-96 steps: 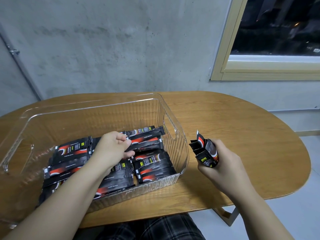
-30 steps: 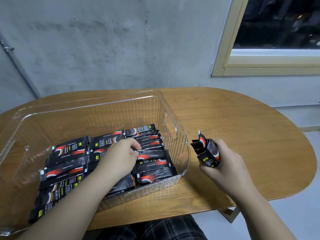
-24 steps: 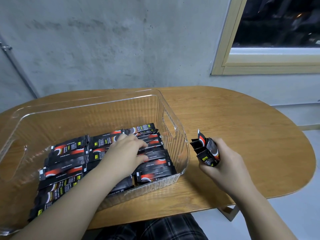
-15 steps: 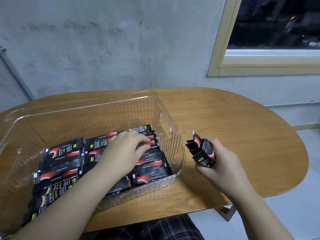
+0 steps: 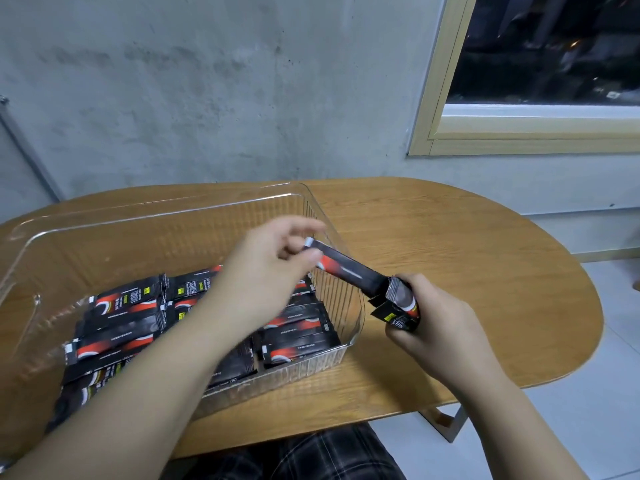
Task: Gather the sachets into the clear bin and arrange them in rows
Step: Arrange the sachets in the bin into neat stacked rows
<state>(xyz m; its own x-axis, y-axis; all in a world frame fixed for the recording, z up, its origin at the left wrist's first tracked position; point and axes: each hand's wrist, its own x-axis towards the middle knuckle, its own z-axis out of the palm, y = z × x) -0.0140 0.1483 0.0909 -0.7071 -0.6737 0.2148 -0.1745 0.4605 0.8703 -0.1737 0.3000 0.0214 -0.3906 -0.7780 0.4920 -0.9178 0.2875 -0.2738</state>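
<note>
A clear bin [image 5: 104, 230] stands on the wooden table [image 5: 450, 258], with several black-and-red sachets [image 5: 124, 306] lying flat in rows on its floor. My right hand [image 5: 433, 320] is just right of the bin and grips a small bundle of sachets [image 5: 401, 306] upright. My left hand [image 5: 270, 271] hovers over the bin's right wall and pinches the top end of one sachet [image 5: 349, 268]. That sachet slants down to the bundle, its lower end still among the others. My left forearm hides part of the rows.
A grey concrete wall runs behind the table, with a framed window [image 5: 519, 133] at the upper right. The table's rounded right end [image 5: 585, 306] and front edge are close to my right hand. My plaid-clad lap [image 5: 311, 459] shows below the front edge.
My left hand has left the rows in the bin, risen to the right and taken hold of one sachet from the bundle. My right hand has stayed beside the bin.
</note>
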